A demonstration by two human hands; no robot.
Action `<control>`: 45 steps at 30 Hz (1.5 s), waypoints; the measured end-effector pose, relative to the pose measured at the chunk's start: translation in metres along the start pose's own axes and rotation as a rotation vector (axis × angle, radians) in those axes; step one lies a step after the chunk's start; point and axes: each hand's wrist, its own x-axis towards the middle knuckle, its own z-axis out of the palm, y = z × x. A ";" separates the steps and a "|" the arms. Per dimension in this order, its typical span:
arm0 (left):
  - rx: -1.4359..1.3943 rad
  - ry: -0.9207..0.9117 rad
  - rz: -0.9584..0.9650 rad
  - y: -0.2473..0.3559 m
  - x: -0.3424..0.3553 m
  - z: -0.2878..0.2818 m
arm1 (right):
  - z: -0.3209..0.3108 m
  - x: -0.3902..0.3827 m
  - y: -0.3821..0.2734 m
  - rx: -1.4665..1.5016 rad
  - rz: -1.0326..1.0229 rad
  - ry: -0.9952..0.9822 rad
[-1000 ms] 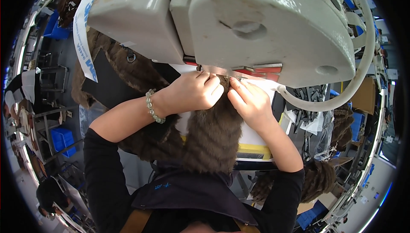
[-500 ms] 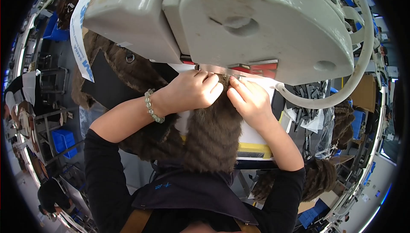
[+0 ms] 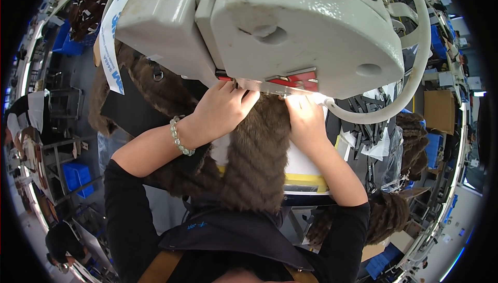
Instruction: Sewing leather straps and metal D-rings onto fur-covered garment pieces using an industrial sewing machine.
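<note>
Brown striped fur piece [image 3: 258, 164] hangs from under the head of a grey-white sewing machine [image 3: 306, 29] and drapes toward my lap. My left hand [image 3: 220, 111], with a beaded bracelet [image 3: 178, 137] on its wrist, is closed on the fur's upper left edge. Its fingertips sit just below the machine head, partly hidden. On the opposite edge my right hand [image 3: 307, 119] pinches the fur, fingertips partly covered by the machine. Bright lamp light falls between the hands. More brown fur with black backing [image 3: 132, 107] and a metal D-ring [image 3: 157, 75] lies left of my left arm.
A pale hose [image 3: 415, 91] curves round the machine's right side. Black strips [image 3: 367, 119] lie on the table at the right, beside more brown fur [image 3: 413, 140] and a cardboard box [image 3: 439, 112]. A printed tape strip [image 3: 110, 47] hangs at the upper left. Another person [image 3: 65, 241] is at lower left.
My hands have moved apart, baring more of the fur between them; the left hand shifted left and slightly down. The machine sits a little further left in the picture.
</note>
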 end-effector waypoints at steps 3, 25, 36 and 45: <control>-0.061 0.030 0.085 -0.006 0.002 0.000 | 0.000 -0.002 0.004 0.090 0.027 -0.060; -0.005 -0.112 0.165 -0.002 -0.003 -0.007 | -0.006 -0.001 -0.005 -0.071 -0.129 0.051; 0.057 0.048 0.218 -0.002 -0.001 -0.002 | -0.007 -0.003 -0.008 -0.139 -0.122 0.061; 0.020 -0.041 0.183 -0.001 -0.002 -0.006 | 0.000 0.000 -0.005 -0.168 -0.155 0.125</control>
